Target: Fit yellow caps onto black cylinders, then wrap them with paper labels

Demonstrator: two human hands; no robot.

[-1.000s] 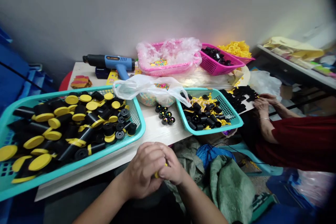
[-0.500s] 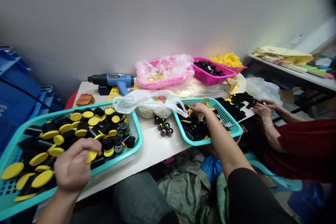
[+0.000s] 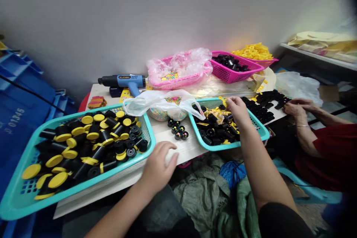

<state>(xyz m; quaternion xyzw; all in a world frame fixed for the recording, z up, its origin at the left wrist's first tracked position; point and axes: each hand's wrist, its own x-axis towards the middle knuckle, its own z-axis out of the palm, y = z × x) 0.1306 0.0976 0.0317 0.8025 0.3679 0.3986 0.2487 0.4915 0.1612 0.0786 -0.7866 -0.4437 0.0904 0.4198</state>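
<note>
My left hand (image 3: 159,164) lies on the white table (image 3: 167,145) at its front edge, fingers stretched out and nothing in them. It sits just right of the big teal basket (image 3: 16,208), which is full of black tubes with yellow caps (image 3: 83,141). My right hand (image 3: 237,107) reaches into the small teal basket (image 3: 262,134) of loose black and yellow parts (image 3: 214,130). Its fingers are curled down among them, and what they pinch is hidden. Several small black wheels (image 3: 177,130) stand on the table between the two baskets.
A clear plastic bag of coloured beads (image 3: 161,102) lies behind the wheels. A blue heat gun (image 3: 125,81) and pink baskets (image 3: 178,72) (image 3: 234,67) stand by the wall. A co-worker's hands (image 3: 295,107) handle black parts (image 3: 264,106) at the right. Blue crates (image 3: 19,111) stand at the left.
My left hand left the big basket and came right to the table's front edge, with the yellow-capped piece gone from it. My right hand shifted right inside the small basket.
</note>
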